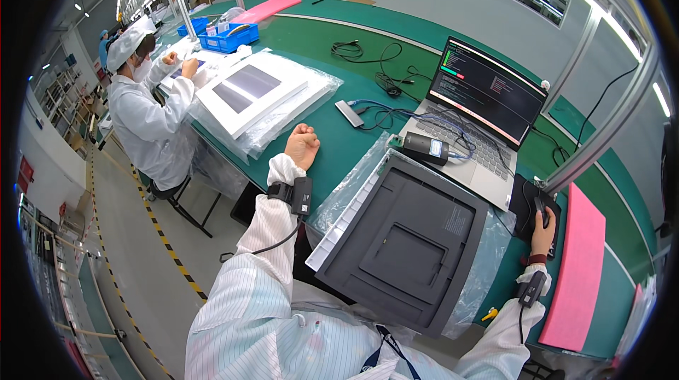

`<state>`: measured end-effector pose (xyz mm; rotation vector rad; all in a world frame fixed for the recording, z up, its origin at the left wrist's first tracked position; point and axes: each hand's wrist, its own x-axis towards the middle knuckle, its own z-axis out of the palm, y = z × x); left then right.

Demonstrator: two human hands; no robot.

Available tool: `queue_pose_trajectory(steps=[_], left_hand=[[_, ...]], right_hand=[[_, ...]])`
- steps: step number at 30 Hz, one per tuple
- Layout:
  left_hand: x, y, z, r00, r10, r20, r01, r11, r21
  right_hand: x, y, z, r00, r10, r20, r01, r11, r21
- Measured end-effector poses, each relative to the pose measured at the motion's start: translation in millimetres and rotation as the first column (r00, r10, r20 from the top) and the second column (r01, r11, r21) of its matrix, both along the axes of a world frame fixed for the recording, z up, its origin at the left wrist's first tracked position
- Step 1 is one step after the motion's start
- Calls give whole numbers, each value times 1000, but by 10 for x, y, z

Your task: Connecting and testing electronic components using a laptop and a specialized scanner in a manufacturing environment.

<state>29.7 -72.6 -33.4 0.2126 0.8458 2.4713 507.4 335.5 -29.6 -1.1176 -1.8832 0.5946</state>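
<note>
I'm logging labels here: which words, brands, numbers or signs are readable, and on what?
No text is legible enough to quote.
Open silver laptop's black screen: small lines, unreadable.
Dark grey rectangular plastic panel: fine print, too small.
Black, pale-labelled box-shaped device: print too small.
Black rectangular module strapped near the left hand: pale marks, unreadable.
Black computer mouse under the right hand: none visible.

A dark computer mouse point(542, 208) lies flat under the fingers of the right hand point(543, 237), partly covered by them, well apart from the left hand point(303, 147).
</note>
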Motion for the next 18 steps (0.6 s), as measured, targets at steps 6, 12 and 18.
queue_pose_trajectory(steps=[6,12,18], left_hand=[[8,-1,10,1000,-5,-1,5,1000,-6],[16,-8,20,1000,-12,-4,12,1000,11],[22,5,28,1000,1,12,-1,1000,14]], right_hand=[[-3,12,-9,1000,-1,-1,1,1000,-15],[5,32,-28,1000,5,-8,-5,1000,-11],[8,30,-24,1000,1,-13,-1,1000,-13]])
